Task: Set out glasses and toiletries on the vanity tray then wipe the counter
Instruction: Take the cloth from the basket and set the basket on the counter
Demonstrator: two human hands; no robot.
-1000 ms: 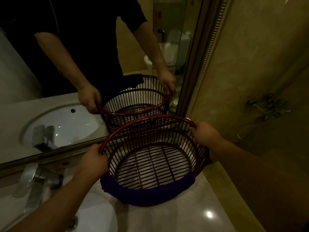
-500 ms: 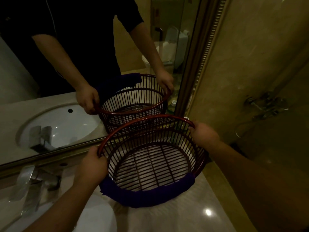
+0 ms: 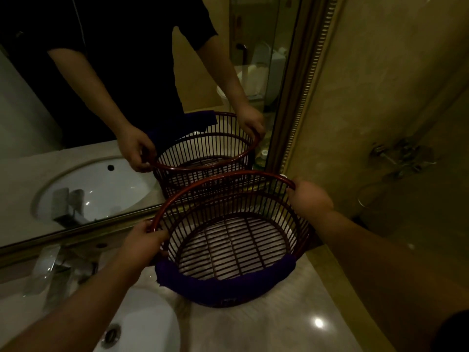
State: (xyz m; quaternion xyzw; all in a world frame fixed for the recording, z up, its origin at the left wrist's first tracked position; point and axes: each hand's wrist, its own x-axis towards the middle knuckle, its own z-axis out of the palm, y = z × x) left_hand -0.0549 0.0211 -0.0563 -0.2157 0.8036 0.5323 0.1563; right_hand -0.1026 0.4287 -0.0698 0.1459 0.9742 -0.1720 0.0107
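a wide mirror [image 3: 76,97] fills the upper left, its gilt frame [image 3: 299,97] running down to the back of the counter [image 3: 279,321], and a tan wall [image 3: 393,85] takes the right side. the pale stone counter lies in dim light with one bright glint near its front right. a white sink [image 3: 142,323] is sunk into it at lower left, with a chrome tap [image 3: 58,273] behind it next to the mirror.

on the counter to the right of the sink, close up to the mirror, sits a round basket [image 3: 233,245] of dark red bars with a slatted floor; nothing shows inside it. a dark blue cloth [image 3: 223,285] hangs over its near rim and down the outside.

the basket lies between the two hands. the left hand [image 3: 144,240] is closed around the rim at its left side, fingers curled over the top hoop. the right hand [image 3: 309,196] grips the same hoop at the far right, close to the frame. both arms reach in from the bottom edge.

a small pale cap [image 3: 283,177] shows just behind the rim beside the right hand; what it belongs to is unclear
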